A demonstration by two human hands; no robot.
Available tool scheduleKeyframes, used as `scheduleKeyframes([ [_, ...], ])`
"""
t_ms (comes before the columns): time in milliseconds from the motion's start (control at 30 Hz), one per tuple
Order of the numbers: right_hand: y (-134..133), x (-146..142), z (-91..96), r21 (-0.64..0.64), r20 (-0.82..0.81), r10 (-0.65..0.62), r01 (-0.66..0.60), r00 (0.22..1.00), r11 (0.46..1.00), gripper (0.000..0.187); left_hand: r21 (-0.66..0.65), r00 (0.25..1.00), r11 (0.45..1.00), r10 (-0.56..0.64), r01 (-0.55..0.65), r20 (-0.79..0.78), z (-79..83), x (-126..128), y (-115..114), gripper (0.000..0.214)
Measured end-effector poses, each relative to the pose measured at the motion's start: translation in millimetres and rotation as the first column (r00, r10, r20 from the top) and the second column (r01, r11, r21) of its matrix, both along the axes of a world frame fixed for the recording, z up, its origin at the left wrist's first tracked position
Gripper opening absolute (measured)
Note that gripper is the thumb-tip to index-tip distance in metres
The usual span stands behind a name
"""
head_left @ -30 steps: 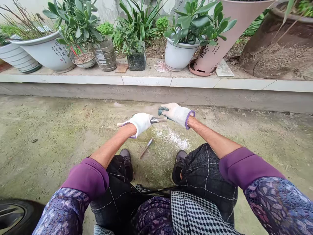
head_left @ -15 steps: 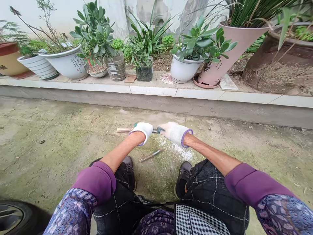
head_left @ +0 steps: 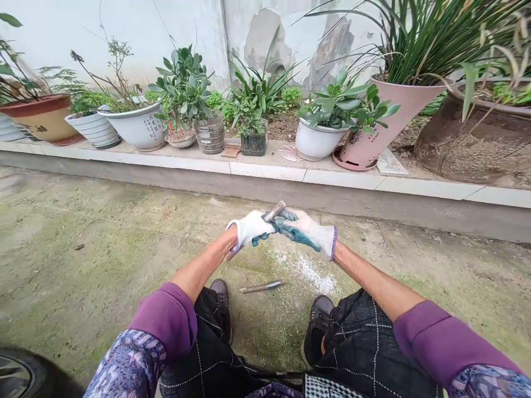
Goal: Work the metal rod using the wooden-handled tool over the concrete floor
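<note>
Both of my hands wear white work gloves with green-coated palms, and they meet in front of me above the ground. My left hand is wrapped round a brown stick with a silvery ribbed band near its upper end. The stick slants up to the right; its lower end shows below my left wrist. My right hand presses its fingers against the banded part. The fingertips partly hide the band. A similar stick with a ribbed silvery section lies on the ground between my shoes.
White powder is scattered on the mossy concrete. A tiled ledge crosses ahead, lined with potted plants, including a white pot and a tall pink pot. A black wheel stands at lower left.
The held stick has turned from lying level to slanting up to the right. My right hand has rolled, so its green palm side shows. The view has tilted slightly upward.
</note>
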State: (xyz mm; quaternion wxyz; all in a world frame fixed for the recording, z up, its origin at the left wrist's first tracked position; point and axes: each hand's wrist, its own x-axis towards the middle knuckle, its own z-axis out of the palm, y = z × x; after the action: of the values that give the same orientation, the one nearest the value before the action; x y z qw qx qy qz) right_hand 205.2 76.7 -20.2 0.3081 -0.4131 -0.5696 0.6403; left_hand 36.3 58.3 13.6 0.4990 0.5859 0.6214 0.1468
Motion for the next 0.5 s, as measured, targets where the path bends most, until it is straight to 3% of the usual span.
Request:
scheduleKeyframes([
  [133, -9, -10, -3.4, -0.126, -0.080, -0.138, 0.127, 0.987, 0.984, 0.039, 0.086, 1.000, 0.996, -0.005, 0.008, -0.025, -19.4, 13, 4, 0.013],
  [200, -8, -8, 1.2, -0.141, -0.096, -0.159, 0.145, 0.983, 0.979, 0.040, 0.061, 0.998, 0.998, -0.008, 0.004, 0.059, -24.2, 15, 3, 0.014],
  [267, -4, -1, 9.0, -0.137, -0.134, -0.161, 0.143, 0.978, 0.980, 0.040, -0.033, 0.973, 0.998, -0.037, 0.046, 0.228, -23.6, 12, -1, 0.021],
  [367, 5, 12, 16.9, -0.132, -0.176, -0.119, 0.096, 0.977, 0.987, 0.039, -0.200, 0.872, 0.957, -0.090, 0.209, 0.480, -16.8, 4, -9, 0.036],
  [433, 10, 17, 14.6, -0.106, -0.149, -0.067, 0.052, 0.986, 0.993, 0.038, -0.221, 0.818, 0.934, -0.111, 0.279, 0.564, -12.8, 1, -14, 0.040],
  [500, 12, 19, 7.0, -0.014, -0.066, -0.062, 0.061, 0.996, 0.998, 0.033, -0.199, 0.826, 0.949, -0.097, 0.246, 0.555, -11.7, 0, -13, 0.040],
])
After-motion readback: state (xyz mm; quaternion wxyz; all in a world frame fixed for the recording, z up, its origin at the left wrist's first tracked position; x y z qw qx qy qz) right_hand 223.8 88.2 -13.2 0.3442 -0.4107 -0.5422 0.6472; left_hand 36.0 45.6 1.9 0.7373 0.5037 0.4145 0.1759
